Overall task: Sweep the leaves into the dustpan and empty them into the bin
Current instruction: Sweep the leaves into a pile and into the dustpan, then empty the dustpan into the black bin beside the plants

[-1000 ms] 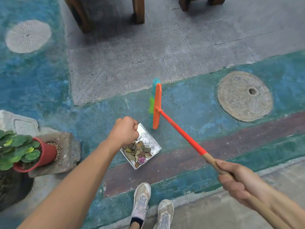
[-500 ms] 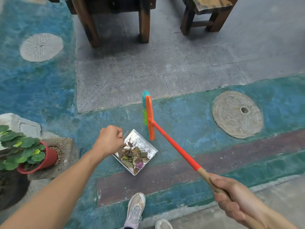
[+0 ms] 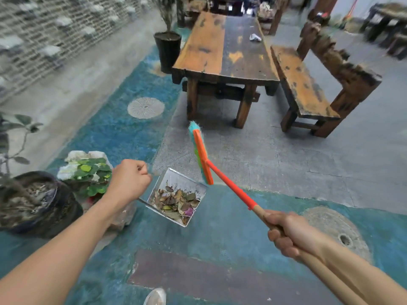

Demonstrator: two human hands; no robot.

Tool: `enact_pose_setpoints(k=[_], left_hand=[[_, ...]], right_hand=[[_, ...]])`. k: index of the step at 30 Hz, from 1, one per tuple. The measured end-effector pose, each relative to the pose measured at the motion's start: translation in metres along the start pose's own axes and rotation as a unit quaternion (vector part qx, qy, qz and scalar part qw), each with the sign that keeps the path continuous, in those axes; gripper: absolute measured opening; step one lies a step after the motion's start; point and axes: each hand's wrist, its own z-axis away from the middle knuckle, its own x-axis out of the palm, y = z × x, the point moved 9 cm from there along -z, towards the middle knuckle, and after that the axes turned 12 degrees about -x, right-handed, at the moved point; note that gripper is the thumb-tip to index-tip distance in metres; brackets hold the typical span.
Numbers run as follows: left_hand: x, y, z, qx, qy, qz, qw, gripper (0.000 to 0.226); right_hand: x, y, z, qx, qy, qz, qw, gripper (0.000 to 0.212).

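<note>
A shiny metal dustpan (image 3: 176, 176) hangs in the middle of the view, lifted off the painted floor, with a heap of dry leaves (image 3: 175, 200) in its near half. My left hand (image 3: 128, 180) grips the dustpan's thin handle at its left side, fist closed. My right hand (image 3: 290, 233) grips the wooden shaft of the broom low on the right. The broom's orange head (image 3: 202, 156) with teal and green bristles is raised just right of the dustpan's far edge. No bin is in view.
A long wooden table (image 3: 224, 49) and a wooden bench (image 3: 304, 89) stand ahead. Potted plants crowd the left: a black pot (image 3: 39, 205), a green leafy plant (image 3: 88, 172), a tall black planter (image 3: 168, 49). A round manhole cover (image 3: 337, 230) lies at the right. My shoe (image 3: 155, 297) shows below.
The view has swung upward from the floor to the table and bench. Dustpan and broom head have come up off the ground, carried together in both hands.
</note>
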Motion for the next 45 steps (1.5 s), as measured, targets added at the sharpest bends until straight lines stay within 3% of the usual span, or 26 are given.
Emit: enact_pose_setpoints(k=[3, 9, 17, 26, 28, 36, 45], left_hand=[[-0.065, 0.002, 0.034, -0.011, 0.029, 0.032, 0.999, 0.048], [-0.185, -0.014, 0.109, -0.024, 0.091, 0.02, 0.995, 0.045], [-0.311, -0.122, 0.214, -0.116, 0.149, 0.065, 0.98, 0.046], [-0.41, -0.237, 0.329, -0.191, 0.2, 0.076, 0.958, 0.046], [-0.433, -0.262, 0.35, -0.214, 0.216, 0.081, 0.949, 0.05], [-0.504, -0.345, 0.416, -0.327, 0.303, -0.001, 0.895, 0.042], [-0.549, -0.429, 0.403, -0.438, 0.346, -0.047, 0.828, 0.036]], right_hand=[[0.019, -0.032, 0.027, -0.019, -0.016, 0.036, 0.999, 0.032], [0.057, -0.089, 0.093, 0.012, -0.056, 0.088, 0.995, 0.016], [0.166, -0.103, 0.18, 0.034, -0.148, 0.178, 0.972, 0.013], [0.332, -0.044, 0.249, 0.063, -0.3, 0.309, 0.9, 0.032], [0.373, -0.032, 0.254, 0.062, -0.329, 0.327, 0.884, 0.044], [0.517, 0.0, 0.253, 0.005, -0.423, 0.403, 0.811, 0.013], [0.659, 0.016, 0.213, 0.0, -0.516, 0.409, 0.752, 0.027]])
